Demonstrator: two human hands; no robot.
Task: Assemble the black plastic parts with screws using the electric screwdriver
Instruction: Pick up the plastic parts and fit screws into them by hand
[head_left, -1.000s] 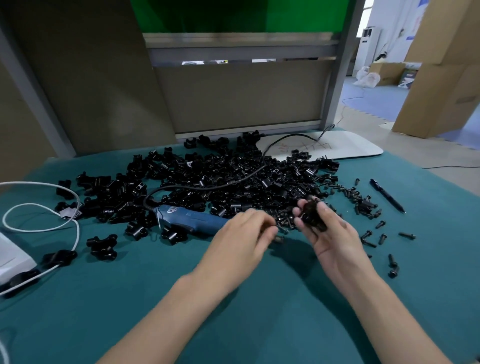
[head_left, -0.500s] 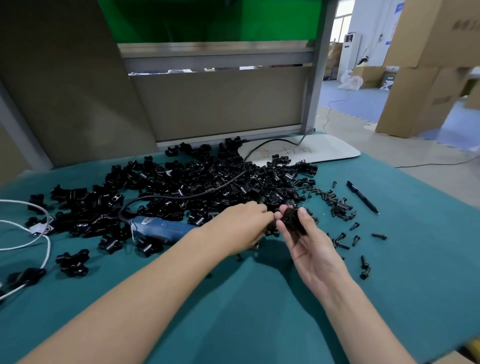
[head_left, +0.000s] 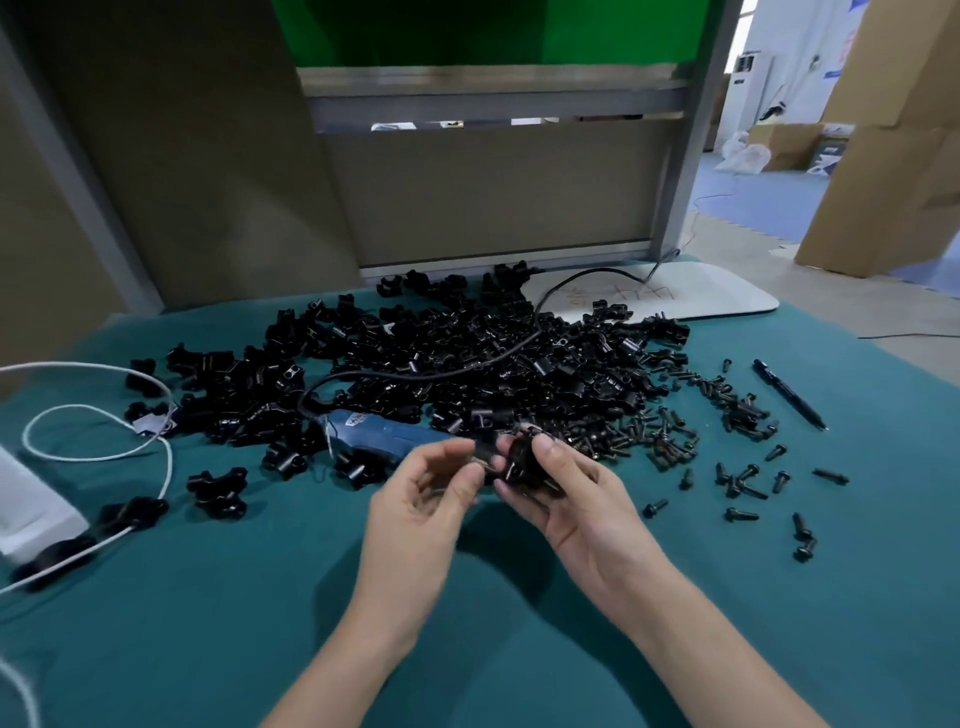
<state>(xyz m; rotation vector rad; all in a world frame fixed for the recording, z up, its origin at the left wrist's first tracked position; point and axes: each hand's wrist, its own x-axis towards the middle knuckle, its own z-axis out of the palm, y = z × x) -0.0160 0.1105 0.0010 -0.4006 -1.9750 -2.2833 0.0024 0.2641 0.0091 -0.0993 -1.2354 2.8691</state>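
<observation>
A large heap of black plastic parts (head_left: 467, 358) covers the middle of the teal table (head_left: 208, 649). Just in front of the heap, my right hand (head_left: 566, 499) grips a black plastic part (head_left: 519, 457) between thumb and fingers. My left hand (head_left: 431, 499) meets it from the left and pinches a small black piece (head_left: 485, 452) against that part. The blue electric screwdriver (head_left: 384, 434) lies on the table behind my left hand, its black cord running back over the heap. Black screws (head_left: 670, 431) lie scattered to the right of my hands.
A black pen (head_left: 789, 395) lies at the far right beside the screws. A white cable (head_left: 104, 415) loops at the left, near a white device (head_left: 31, 499). A white board (head_left: 675, 299) lies behind the heap. Partition panels close off the back; cardboard boxes stand at the right.
My left hand has turned palm-inward and now pinches a small black piece against the part in my right hand. Both hands stay together in front of the heap.
</observation>
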